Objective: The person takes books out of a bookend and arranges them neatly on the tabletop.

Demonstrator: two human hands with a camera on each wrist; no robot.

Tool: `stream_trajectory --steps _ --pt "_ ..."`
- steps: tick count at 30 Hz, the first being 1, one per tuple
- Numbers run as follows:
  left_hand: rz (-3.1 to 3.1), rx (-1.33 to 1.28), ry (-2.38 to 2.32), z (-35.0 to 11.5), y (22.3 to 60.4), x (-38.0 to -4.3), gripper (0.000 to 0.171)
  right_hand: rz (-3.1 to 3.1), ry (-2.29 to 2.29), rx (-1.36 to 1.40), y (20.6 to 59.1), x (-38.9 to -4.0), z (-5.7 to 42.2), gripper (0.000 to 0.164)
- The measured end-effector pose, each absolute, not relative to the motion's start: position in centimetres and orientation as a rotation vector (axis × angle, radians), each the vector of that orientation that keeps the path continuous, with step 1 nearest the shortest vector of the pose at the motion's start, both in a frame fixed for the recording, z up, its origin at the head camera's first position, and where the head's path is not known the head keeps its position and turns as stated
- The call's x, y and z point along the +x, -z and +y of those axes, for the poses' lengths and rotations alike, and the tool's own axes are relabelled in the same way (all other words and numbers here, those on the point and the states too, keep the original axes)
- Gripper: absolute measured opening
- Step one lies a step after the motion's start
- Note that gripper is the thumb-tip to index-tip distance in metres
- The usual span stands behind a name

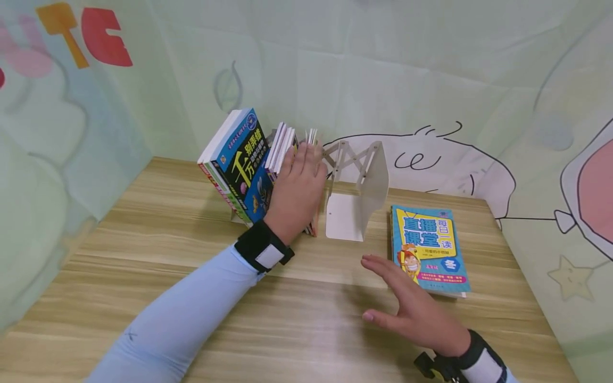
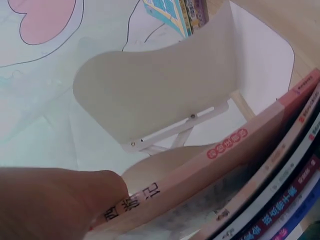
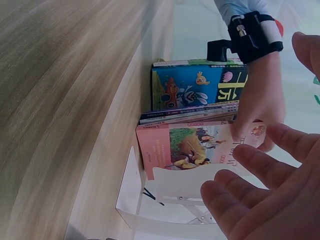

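My left hand (image 1: 297, 191) holds the top of a row of thin books (image 1: 281, 146). Its fingers lie over their upper edges, and the thumb (image 2: 75, 202) is against the pink book (image 3: 190, 145) at the row's right side. Left of these, thicker books lean, with a black-and-blue book (image 1: 245, 159) outermost on their right. My right hand (image 1: 416, 308) hovers over the table with fingers spread, holding nothing. Close beyond it lies a blue-and-yellow book (image 1: 428, 247), flat on what seems to be another book.
A white folding bookend (image 1: 375, 175) stands right of the thin books, its crossed metal bars at the back. The wooden table (image 1: 306, 319) meets printed fabric walls (image 1: 383, 69) behind and at both sides.
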State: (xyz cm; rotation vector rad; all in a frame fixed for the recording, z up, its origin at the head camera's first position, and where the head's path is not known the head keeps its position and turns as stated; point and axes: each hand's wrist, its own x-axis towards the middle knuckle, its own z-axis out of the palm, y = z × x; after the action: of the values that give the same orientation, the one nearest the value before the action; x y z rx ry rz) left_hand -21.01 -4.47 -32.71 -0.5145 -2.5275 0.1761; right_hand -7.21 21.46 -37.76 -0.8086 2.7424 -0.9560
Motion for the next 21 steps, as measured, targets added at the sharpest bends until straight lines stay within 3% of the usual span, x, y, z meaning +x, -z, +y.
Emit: stream_trajectory --steps 21 --pt "-2.496 -0.588 -0.008 -4.9 33.7 -19.7 0.036 2.739 0.951 -0.802 37.6 -7.6 20.9 0.079"
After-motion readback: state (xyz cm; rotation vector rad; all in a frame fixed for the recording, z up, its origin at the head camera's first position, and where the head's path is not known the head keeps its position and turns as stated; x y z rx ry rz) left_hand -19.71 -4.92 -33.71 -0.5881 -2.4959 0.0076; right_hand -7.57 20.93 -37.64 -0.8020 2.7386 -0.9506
